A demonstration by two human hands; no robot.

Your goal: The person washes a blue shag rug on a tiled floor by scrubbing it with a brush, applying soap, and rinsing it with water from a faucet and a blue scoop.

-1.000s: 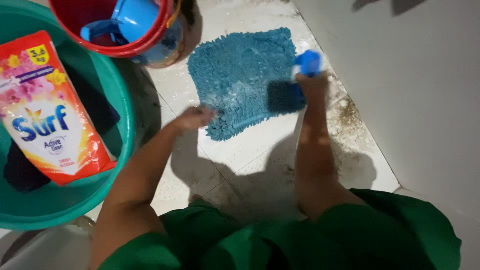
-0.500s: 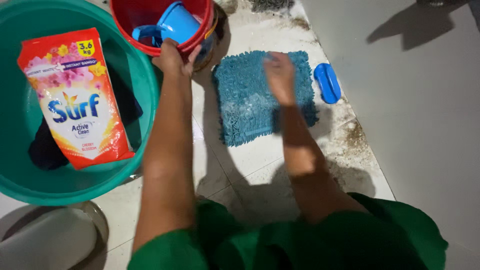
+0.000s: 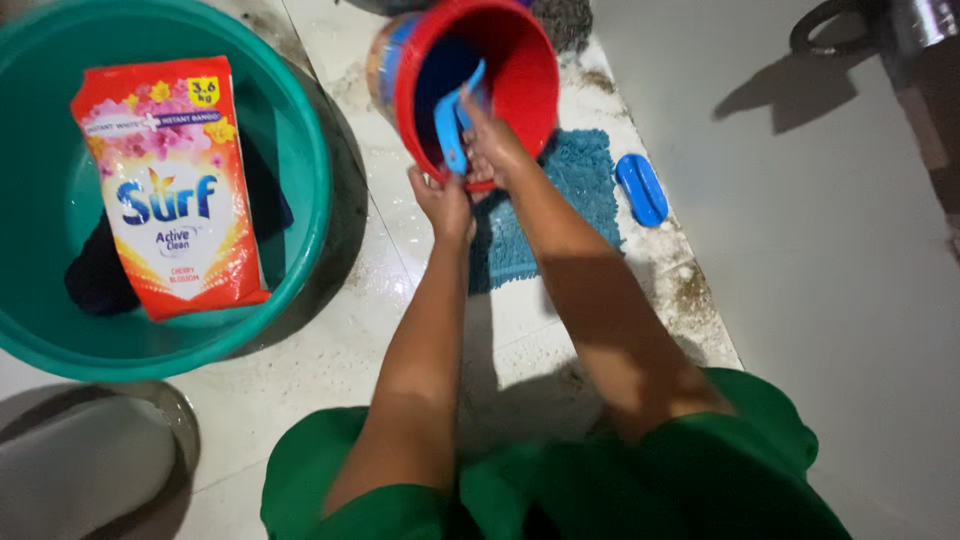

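Both hands had the red bucket (image 3: 500, 70) tipped over the teal mat (image 3: 575, 195) on the wet floor. Left hand (image 3: 440, 200) gripped the lower rim; right hand (image 3: 490, 145) clamped rim and blue scoop (image 3: 452, 125). Looked like the pour step. Next call: controlled tilt, scoop kept pinned.

The red bucket (image 3: 510, 75) is tilted, its mouth facing both hands, which grip its lower rim. A blue scoop (image 3: 452, 125), apparently a dipper, sits inside under the right fingers.
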